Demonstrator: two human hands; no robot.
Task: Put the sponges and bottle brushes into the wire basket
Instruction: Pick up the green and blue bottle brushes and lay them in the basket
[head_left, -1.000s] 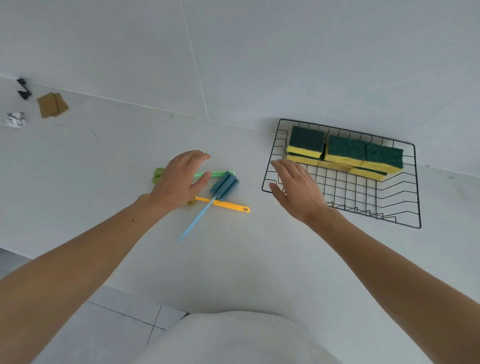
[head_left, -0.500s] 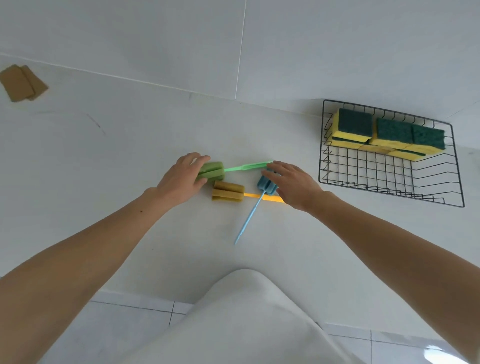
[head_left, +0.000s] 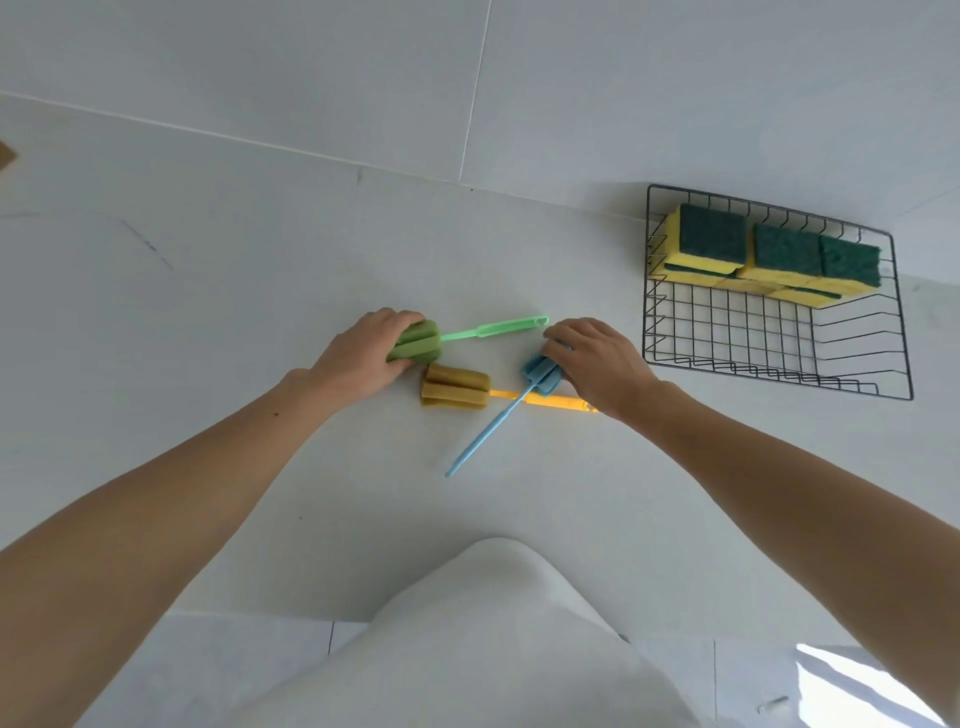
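Three bottle brushes lie on the white counter. My left hand (head_left: 363, 353) grips the foam head of the green brush (head_left: 493, 328), whose handle points right. My right hand (head_left: 597, 364) closes on the foam head of the blue brush (head_left: 488, 423), whose handle slants down to the left. Between them lies the yellow brush (head_left: 454, 385), its handle crossing under the blue one and running under my right hand. The black wire basket (head_left: 779, 358) stands at the right by the wall, with several yellow-and-green sponges (head_left: 769, 254) stacked along its far side.
A tiled wall rises just behind the counter and the basket. The counter's front edge runs below my forearms, with floor tiles beyond it. A brown scrap (head_left: 5, 156) shows at the far left edge.
Both hands came down onto the brush heads; the left now grips the green head and the right the blue head. The view shifted left, so the basket sits farther right.
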